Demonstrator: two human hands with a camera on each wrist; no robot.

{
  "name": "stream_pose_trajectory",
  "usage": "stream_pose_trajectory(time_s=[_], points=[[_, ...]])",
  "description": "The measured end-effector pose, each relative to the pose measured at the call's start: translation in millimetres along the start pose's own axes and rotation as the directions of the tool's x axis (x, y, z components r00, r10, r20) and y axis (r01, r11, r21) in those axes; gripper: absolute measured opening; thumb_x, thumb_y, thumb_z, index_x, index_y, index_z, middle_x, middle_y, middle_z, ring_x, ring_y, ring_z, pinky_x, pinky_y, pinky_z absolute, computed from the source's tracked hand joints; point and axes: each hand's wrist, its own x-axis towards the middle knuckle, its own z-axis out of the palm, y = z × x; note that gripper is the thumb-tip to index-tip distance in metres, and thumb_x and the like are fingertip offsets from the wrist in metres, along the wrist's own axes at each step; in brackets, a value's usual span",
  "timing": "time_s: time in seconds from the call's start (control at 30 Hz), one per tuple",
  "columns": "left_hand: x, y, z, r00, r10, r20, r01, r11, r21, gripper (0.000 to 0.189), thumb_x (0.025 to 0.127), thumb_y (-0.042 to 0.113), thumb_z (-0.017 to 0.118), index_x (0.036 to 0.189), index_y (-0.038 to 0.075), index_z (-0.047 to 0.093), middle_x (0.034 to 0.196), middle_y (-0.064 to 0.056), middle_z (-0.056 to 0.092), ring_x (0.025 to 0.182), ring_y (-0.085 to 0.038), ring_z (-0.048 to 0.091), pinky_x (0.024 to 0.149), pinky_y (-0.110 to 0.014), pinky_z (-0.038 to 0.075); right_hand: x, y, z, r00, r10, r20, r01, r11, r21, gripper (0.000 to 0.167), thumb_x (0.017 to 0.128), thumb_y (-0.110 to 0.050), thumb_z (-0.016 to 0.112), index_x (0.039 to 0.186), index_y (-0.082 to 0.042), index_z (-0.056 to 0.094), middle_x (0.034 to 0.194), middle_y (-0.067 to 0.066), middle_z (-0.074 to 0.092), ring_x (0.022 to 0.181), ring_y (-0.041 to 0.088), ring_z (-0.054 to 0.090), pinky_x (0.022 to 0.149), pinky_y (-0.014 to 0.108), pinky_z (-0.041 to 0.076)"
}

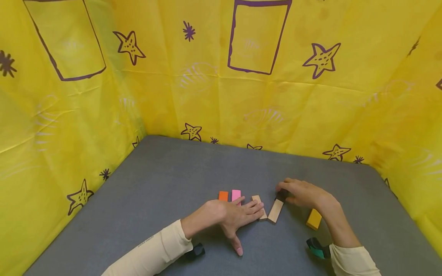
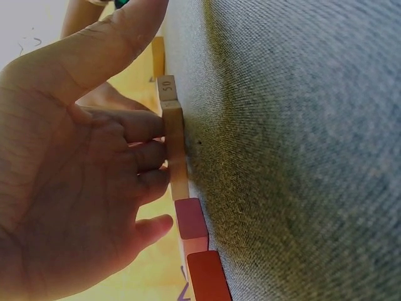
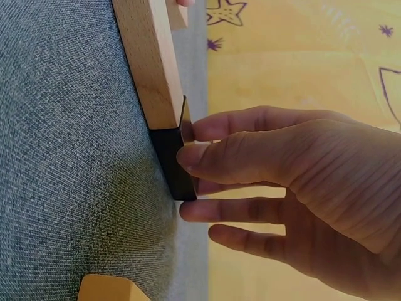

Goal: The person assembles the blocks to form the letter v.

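My left hand [image 1: 238, 220] lies with its fingers spread over a plain wooden block [image 1: 256, 198], fingertips on it in the left wrist view. Beside it, a second wooden block [image 1: 275, 211] slants the other way, their near ends close together. "50" is printed on the near end face [image 2: 166, 89] of this second block. At its far end my right hand [image 1: 307, 193] pinches a black block-like piece [image 3: 172, 166] between thumb and fingers. The black piece sits against the wooden block's end on the grey surface. A pink block [image 1: 236, 194] stands just beyond the left hand's fingers.
An orange block [image 1: 223, 196] lies left of the pink one. Under the right forearm is a yellow block [image 1: 313, 219]. Yellow cloth walls [image 1: 221, 103] with drawn stars bound the grey padded surface [image 1: 193, 165] at the back and sides.
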Motion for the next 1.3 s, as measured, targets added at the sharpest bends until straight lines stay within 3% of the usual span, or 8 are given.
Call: stream_pose_trajectory(time_s=[1.3], points=[[-0.1,1.3,-0.7,1.0,-0.008,0.005,0.008,1.0,-0.009,0.129,0.08,0.075,0.075,0.17,0.015,0.004,0.179,-0.003,-0.004,0.167,-0.018,-0.003,0.135,-0.05,0.01,0.8,-0.5,-1.1,1.0,0.007,0.03,-0.007,1.0,0.016,0.032,0.09,-0.007,0.08,0.118,-0.019,0.069,0.113,0.002,0.065,0.099,0.021,0.065,0.087,0.045,0.059]])
